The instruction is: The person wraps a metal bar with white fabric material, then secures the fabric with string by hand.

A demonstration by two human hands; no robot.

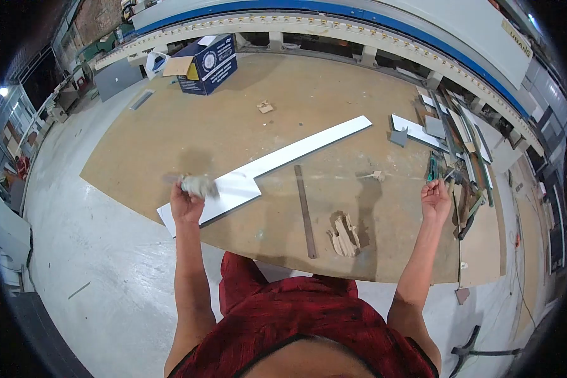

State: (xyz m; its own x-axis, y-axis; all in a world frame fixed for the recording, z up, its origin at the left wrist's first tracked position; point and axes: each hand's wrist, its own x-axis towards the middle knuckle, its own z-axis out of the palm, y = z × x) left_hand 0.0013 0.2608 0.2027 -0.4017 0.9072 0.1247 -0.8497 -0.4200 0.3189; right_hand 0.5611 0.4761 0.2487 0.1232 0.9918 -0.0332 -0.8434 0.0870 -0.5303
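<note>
My left hand (188, 205) is closed around a pale greyish roll (199, 186), smeared by motion and held above the white L-shaped panel (233, 195). A thin, nearly see-through strand (321, 176), like string or tape, runs from the roll across to the right. At its far end my right hand (436, 198) has its fingers pinched together, apparently on the strand. Just beyond the right hand lie a teal tool (433, 167) and several strips. Between my hands a narrow brown metal ruler-like bar (305, 211) lies on the brown table board (283, 82).
A blue cardboard box (211, 66) with open flaps stands at the back left. Torn brown cardboard (344, 236) lies near the front edge. Strips and offcuts (463, 138) are piled at the right. A long machine (334, 25) with a blue band spans the back.
</note>
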